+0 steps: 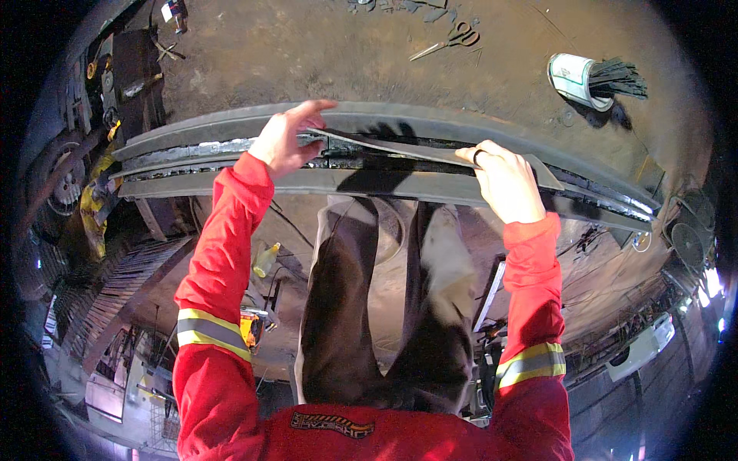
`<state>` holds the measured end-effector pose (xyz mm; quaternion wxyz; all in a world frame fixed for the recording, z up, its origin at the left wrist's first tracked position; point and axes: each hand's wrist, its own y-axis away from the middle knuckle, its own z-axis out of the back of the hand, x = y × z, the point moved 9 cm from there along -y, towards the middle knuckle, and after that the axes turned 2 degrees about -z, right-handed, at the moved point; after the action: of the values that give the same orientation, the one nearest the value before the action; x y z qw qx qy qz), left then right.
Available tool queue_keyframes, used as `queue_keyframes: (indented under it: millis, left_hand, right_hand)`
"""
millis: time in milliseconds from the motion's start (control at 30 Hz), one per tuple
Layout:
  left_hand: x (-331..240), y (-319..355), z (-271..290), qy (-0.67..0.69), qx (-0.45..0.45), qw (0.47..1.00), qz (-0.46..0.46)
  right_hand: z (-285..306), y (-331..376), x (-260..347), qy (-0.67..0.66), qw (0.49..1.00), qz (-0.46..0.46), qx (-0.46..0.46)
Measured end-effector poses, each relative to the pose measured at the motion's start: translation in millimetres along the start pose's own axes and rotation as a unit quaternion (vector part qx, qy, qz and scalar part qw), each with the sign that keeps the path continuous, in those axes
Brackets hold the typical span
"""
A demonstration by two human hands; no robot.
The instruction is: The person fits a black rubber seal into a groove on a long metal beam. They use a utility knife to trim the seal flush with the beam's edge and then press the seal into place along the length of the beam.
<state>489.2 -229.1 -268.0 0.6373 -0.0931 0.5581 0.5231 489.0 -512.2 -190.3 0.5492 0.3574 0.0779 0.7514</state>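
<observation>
A long, narrow grey strip (400,150) runs between my hands, bowed slightly above a long metal beam (238,182). My left hand (290,140) pinches the strip's left end between thumb and fingers, with its index finger stretched out over the beam's far flange. My right hand (506,178), wearing a dark ring, grips the strip from above; its right end sticks out past the hand. Beneath the strip lies the beam's dark channel, with shiny, rough-looking patches along it. My hand and arm shadows fall across the beam.
Beyond the beam, scissors (450,41) lie on the brown surface. A white bucket (570,77) lies tipped over at the far right, dark strips (617,78) poking out. A yellowish bottle (266,260) is on the floor at left, near a slatted metal piece (127,288).
</observation>
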Motion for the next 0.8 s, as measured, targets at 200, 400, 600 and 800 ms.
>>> queue_keyframes:
  millis: [200, 400, 600, 800]
  left_hand:
    - [81, -33, -13, -0.254, -0.11, 0.96, 0.052]
    - [90, -57, -71, -0.262, -0.024, 0.953, 0.151]
    - [86, -40, -70, -0.335, -0.1, 0.929, 0.123]
    - [62, 3, -79, -0.319, -0.165, 0.931, 0.065]
  right_hand:
    - [32, 13, -44, -0.027, 0.993, -0.039, -0.111]
    - [34, 39, -80, -0.08, 0.984, -0.05, -0.151]
    - [35, 60, -77, -0.095, 0.979, 0.0, -0.178]
    - [25, 95, -79, -0.07, 0.98, -0.018, -0.184]
